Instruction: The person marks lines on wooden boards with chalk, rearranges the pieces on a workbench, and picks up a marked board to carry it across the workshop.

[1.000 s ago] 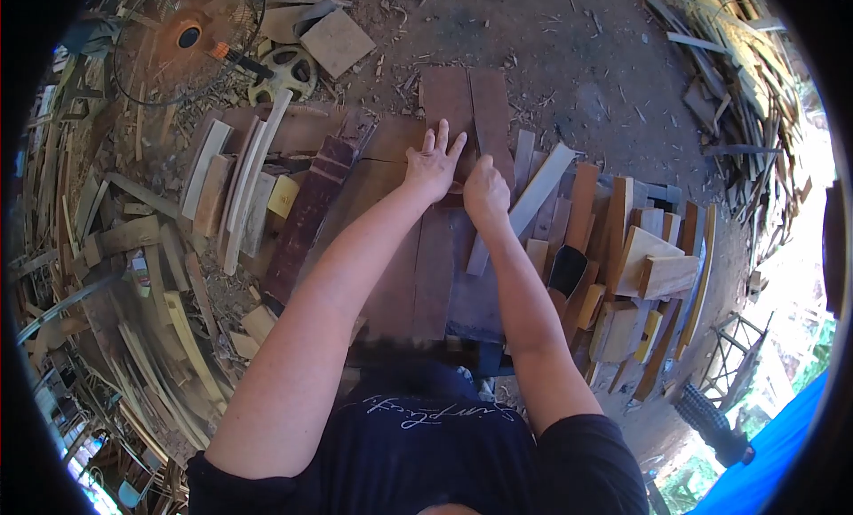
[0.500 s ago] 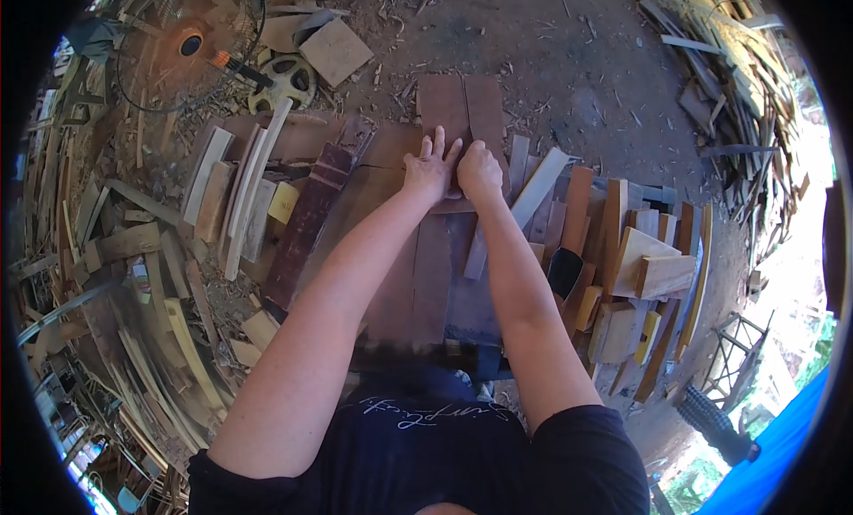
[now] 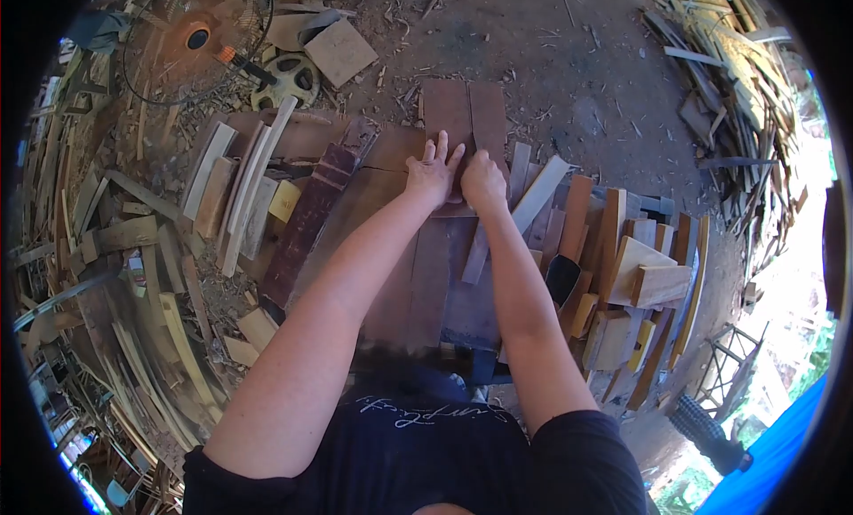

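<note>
Brown boards (image 3: 447, 106) — two, it seemed, with a dark seam between them — lay under the hands and ran away from the person towards twelve o'clock. With the hands as the dial's centre, the left hand (image 3: 431, 175) rested palm down on them, fingers spread wide. Just beside its thumb, the right hand (image 3: 484, 182) was curled closed; whether it gripped anything could not be told. A second earlier it had sat nearer the body, with a gap between the two; its shift up along the seam suggested a short stroke while the left steadied the boards.

Pale slats (image 3: 251, 195) stood at nine o'clock, a dark red beam (image 3: 311, 215) nearer in. The far ends seemed to overhang the counter (image 3: 391, 311) at twelve. Littered floor (image 3: 569, 97) spread at one — the freest reach, by the look of it. A slanted strip (image 3: 542, 193) at three and stacked offcuts (image 3: 662, 286) at four narrowed the right side.
</note>
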A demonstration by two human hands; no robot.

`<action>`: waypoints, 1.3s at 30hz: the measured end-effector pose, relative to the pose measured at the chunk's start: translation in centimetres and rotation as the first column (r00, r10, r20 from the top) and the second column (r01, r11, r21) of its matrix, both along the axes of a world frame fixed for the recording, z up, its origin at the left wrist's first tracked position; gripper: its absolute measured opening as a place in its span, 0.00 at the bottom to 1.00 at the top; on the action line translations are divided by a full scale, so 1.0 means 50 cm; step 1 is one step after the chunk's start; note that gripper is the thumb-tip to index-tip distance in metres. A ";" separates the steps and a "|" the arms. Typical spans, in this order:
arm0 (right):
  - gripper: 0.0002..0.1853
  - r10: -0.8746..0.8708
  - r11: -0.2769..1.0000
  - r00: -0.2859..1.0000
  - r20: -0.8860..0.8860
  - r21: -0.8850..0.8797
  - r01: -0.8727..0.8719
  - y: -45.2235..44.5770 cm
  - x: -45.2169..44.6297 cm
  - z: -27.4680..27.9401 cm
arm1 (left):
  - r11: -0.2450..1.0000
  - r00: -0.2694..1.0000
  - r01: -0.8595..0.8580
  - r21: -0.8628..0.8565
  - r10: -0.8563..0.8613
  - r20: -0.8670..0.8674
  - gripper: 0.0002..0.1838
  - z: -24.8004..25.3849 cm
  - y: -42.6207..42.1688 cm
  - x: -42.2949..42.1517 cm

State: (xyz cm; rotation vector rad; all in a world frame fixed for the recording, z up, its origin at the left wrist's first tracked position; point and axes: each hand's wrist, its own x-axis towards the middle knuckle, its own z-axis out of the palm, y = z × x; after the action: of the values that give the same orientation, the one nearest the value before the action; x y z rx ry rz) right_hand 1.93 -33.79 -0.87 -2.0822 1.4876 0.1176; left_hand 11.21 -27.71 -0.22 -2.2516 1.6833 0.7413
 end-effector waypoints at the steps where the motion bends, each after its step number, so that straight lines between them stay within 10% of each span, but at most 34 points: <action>1: 0.11 0.005 1.000 1.000 -0.003 -0.005 -0.005 0.011 -0.008 0.019 | 1.000 1.000 -0.005 -0.005 0.005 -0.003 0.55 -0.004 -0.005 0.004; 39: 0.11 0.040 0.997 0.994 -0.098 -0.057 -0.045 0.038 -0.021 0.007 | 0.998 0.999 0.048 -0.039 -0.048 0.015 0.57 -0.019 0.009 0.006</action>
State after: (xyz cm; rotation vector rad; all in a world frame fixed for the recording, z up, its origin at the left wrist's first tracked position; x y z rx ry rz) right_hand 0.89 -31.86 -0.53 -2.1836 1.5205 0.1955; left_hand 11.51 -27.26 -1.14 -2.2284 1.7539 0.6856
